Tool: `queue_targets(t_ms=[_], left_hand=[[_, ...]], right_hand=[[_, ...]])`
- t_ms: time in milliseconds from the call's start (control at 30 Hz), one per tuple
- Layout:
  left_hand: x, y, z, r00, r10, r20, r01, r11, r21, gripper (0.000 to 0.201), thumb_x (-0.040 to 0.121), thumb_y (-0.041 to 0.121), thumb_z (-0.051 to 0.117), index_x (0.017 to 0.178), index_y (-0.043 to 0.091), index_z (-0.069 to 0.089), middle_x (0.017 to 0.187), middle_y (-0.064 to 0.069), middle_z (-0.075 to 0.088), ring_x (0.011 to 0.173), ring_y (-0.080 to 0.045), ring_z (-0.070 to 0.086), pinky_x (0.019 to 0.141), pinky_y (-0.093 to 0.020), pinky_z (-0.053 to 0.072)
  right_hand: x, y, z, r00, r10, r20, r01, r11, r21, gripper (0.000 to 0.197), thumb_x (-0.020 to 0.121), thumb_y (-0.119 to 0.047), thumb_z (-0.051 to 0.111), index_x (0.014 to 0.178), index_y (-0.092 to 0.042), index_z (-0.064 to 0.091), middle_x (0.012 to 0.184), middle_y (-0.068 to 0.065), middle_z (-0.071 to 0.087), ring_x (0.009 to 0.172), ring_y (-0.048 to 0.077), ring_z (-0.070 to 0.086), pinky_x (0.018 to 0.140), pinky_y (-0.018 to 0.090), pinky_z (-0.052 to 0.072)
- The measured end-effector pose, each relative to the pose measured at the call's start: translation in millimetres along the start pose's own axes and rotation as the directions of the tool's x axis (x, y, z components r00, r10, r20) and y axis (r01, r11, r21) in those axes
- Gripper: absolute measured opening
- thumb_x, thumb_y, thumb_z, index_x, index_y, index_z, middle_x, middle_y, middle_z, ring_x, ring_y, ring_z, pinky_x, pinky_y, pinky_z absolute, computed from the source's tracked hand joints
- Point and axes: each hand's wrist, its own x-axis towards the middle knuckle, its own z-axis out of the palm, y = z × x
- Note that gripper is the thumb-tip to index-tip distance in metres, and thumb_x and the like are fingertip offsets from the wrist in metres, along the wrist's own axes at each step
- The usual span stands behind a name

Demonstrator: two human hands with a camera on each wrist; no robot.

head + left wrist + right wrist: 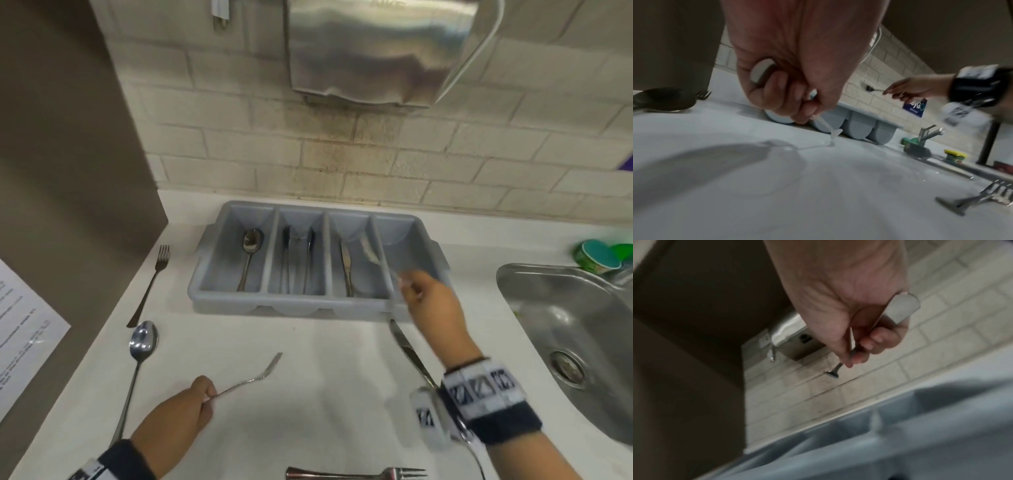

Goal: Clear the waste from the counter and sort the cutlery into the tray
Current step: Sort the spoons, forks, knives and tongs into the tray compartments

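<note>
Here, a grey plastic four-compartment cutlery tray [219, 291] sits against the tiled wall on a white counter [325, 394]. The right hand [431, 301] pinches a blurred metal utensil [854, 344] over the tray's right end. The left hand [185, 407] grips a metal fork [253, 377] by its handle above open counter. A steel sink [582, 342] borders the right.

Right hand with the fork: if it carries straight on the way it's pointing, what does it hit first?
Probably the grey cutlery tray. The right hand aims its fork over the tray's two rightmost compartments, beyond which stands the tiled wall. Motion blur leaves height unclear.
</note>
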Motion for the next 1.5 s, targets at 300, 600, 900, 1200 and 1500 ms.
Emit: queue_targets(t_ms=[300,600,900,1200,1500], left_hand=[[1,96,-66,0.958,0.261,0.119,-0.196,0.898,-0.393,0.076,0.093,-0.005,0.035,0.101,0.07,0.034,0.109,0.031,0.047,0.062,0.001,0.048,0.06,-0.006,0.037],[122,284,-68,0.947,0.312,0.074,-0.221,0.802,-0.554,0.036,0.097,-0.001,0.031,0.121,0.018,0.05,0.097,0.001,0.05,0.059,-0.009,0.04,0.056,-0.022,0.036],[203,366,-30,0.929,0.24,0.283,-0.319,0.906,0.278,0.034,0.098,0.001,0.033,0.124,-0.008,0.052,0.135,-0.022,0.054,0.127,-0.036,0.048,0.107,-0.038,0.038],[147,349,28,0.773,0.617,0.15,-0.633,0.735,0.242,0.038,0.084,-0.006,0.048,0.119,0.006,0.056,0.129,-0.016,0.05,0.12,-0.033,0.049,0.102,-0.039,0.043],[113,302,103,0.627,0.564,0.538,-0.779,0.432,0.455,0.028,0.086,-0.012,0.047,0.112,-0.006,0.052,0.12,-0.023,0.051,0.111,-0.038,0.046,0.071,-0.037,0.038]], right_hand=[[98,35,13,0.762,0.347,0.546,-0.185,0.926,-0.329,0.03,0.088,-0.001,0.046,0.115,0.008,0.057,0.123,0.025,0.059,0.113,0.036,0.057,0.087,0.033,0.051],[52,78,-35,0.952,0.149,0.268,-0.197,0.968,0.158,0.043,0.083,0.012,0.041,0.117,-0.009,0.059,0.116,0.013,0.063,0.095,0.025,0.059,0.071,0.011,0.049],[-77,165,-61,0.915,0.339,0.22,-0.338,0.94,-0.045,0.032,0.085,0.001,0.053,0.113,-0.014,0.061,0.116,0.001,0.059,0.103,0.021,0.055,0.085,0.019,0.035],[-110,201,-42,0.818,0.513,0.262,-0.419,0.842,-0.339,0.054,0.074,-0.033,0.07,0.121,-0.013,0.05,0.123,0.008,0.05,0.112,0.029,0.047,0.094,0.039,0.044],[-127,189,-48,0.808,0.516,0.284,-0.527,0.849,-0.043,0.028,0.083,-0.016,0.063,0.109,-0.011,0.053,0.104,0.006,0.049,0.096,0.024,0.053,0.078,0.03,0.04]])
